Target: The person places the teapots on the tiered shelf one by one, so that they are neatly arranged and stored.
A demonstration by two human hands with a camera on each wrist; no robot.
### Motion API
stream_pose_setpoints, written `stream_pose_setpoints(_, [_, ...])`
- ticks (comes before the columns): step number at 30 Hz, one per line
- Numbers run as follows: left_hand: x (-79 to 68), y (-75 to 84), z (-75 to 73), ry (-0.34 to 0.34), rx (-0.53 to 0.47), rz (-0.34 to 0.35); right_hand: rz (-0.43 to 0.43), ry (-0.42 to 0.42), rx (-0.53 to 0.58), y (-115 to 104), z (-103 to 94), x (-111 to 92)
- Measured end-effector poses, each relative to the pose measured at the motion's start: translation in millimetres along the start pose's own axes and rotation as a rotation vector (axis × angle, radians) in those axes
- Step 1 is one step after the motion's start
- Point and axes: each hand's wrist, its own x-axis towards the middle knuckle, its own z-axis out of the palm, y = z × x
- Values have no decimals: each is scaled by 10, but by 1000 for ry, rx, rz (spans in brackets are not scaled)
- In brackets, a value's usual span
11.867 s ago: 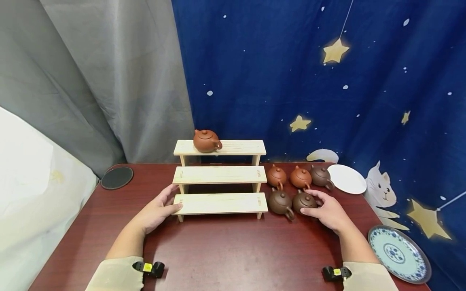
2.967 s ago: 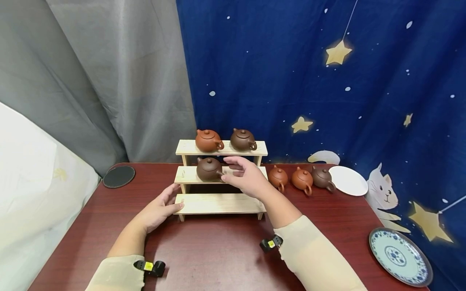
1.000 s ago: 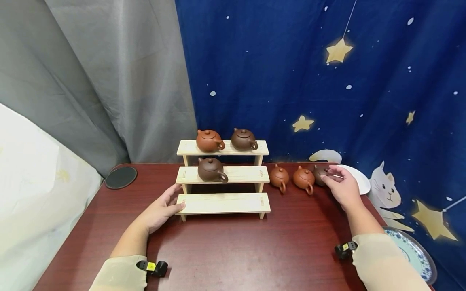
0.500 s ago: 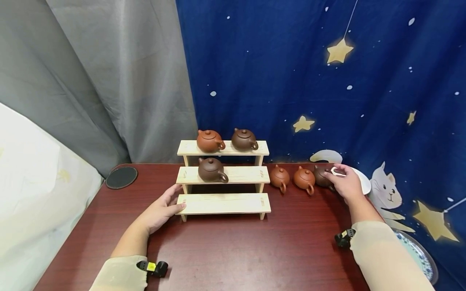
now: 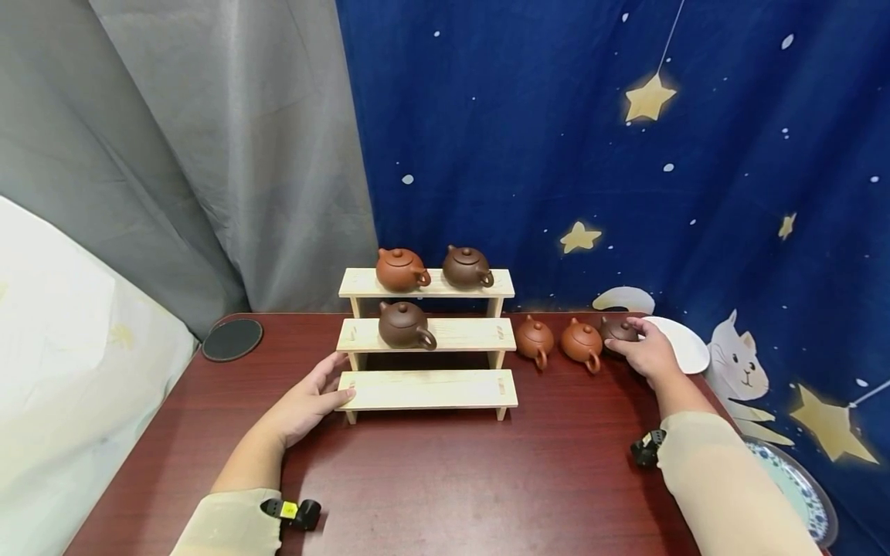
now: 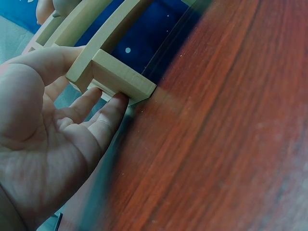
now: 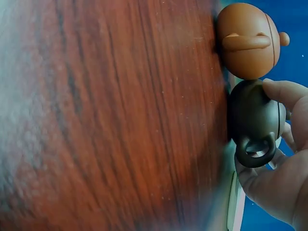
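Okay, dark teapot (image 7: 255, 110) sits on table (image 5: 445, 479), between orange teapot (image 5: 580, 338) and white plate (image 5: 687, 346). Right hand (image 5: 651, 355) pinches its round sides. Left hand (image 5: 309, 399) pinches end of low shelf (image 5: 427, 388). Dark teapot looks hard, smooth, not too heavy, likely easy to chip; lid (image 5: 621, 327) may slide. Best hold: fat belly, kept level.

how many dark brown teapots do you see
3. The first teapot is on the top shelf, right side; the second teapot is on the middle shelf, left of centre; the third teapot is on the table, partly covered by the right hand.
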Motion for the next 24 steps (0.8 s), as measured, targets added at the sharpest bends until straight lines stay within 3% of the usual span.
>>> stream_pose_setpoints(13, [-2, 2, -8, 6, 18, -6, 7, 22, -38, -32, 31, -29])
stream_pose_setpoints(24, [-4, 13, -6, 0, 9, -5, -47, 106, -29, -103, -68, -93])
